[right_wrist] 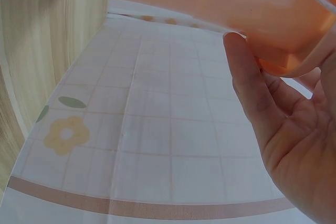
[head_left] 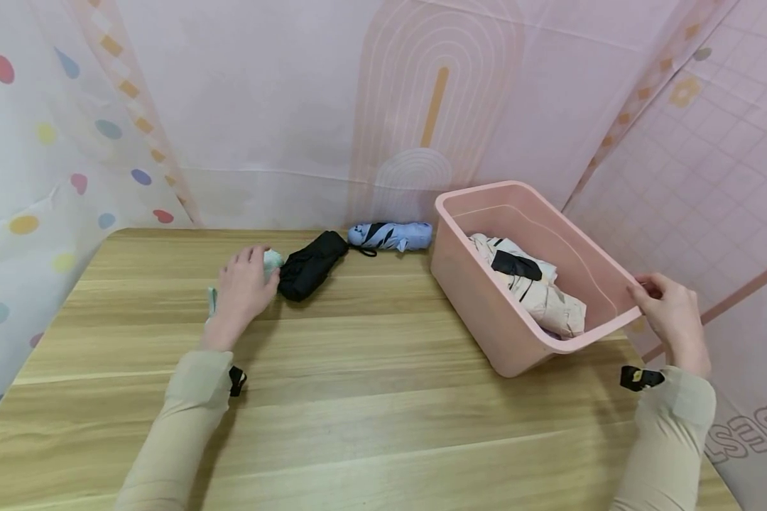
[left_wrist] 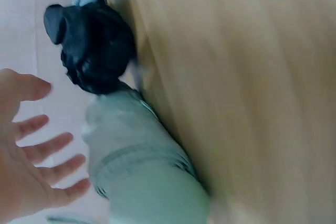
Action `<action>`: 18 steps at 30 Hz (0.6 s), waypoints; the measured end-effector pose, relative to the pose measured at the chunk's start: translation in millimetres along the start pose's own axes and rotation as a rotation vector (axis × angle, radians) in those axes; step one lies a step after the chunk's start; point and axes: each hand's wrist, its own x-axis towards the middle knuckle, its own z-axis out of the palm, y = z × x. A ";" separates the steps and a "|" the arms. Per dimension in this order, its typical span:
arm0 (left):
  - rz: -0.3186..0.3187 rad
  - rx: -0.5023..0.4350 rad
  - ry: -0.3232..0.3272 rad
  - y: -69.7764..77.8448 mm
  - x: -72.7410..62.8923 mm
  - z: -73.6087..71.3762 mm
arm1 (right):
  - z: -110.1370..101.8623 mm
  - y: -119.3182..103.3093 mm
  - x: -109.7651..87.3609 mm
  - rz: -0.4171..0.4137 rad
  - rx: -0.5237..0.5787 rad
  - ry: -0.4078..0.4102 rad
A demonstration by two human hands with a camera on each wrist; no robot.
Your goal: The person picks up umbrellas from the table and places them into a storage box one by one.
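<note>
My left hand is over a mint-green folded umbrella at the table's left, hiding most of it in the head view. In the left wrist view its fingers are spread and reach beside the umbrella without closing round it. Touching the green umbrella's end is a black folded umbrella. My right hand pinches the near right corner of a pink plastic bin, thumb underneath the rim in the right wrist view. Inside the bin lies a beige folded umbrella with a black strap or patch beside it.
A blue folded umbrella with dark stripes lies at the back of the wooden table, between the black umbrella and the bin. Printed cloth hangs behind the table and along both sides.
</note>
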 end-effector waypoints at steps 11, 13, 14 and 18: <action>-0.131 0.037 -0.045 -22.1 -14.0 2.8 | 1.0 0.1 -0.1 0.013 -0.013 -0.010; -0.142 0.033 -0.044 -23.1 -14.9 3.4 | 0.7 -0.2 -0.1 0.017 -0.020 -0.010; -0.145 0.033 -0.045 -23.5 -15.3 3.5 | 0.6 -0.3 -0.1 0.018 -0.020 -0.010; -0.154 0.028 -0.066 -25.0 -17.1 2.5 | 0.5 -0.9 -0.4 0.014 -0.014 -0.010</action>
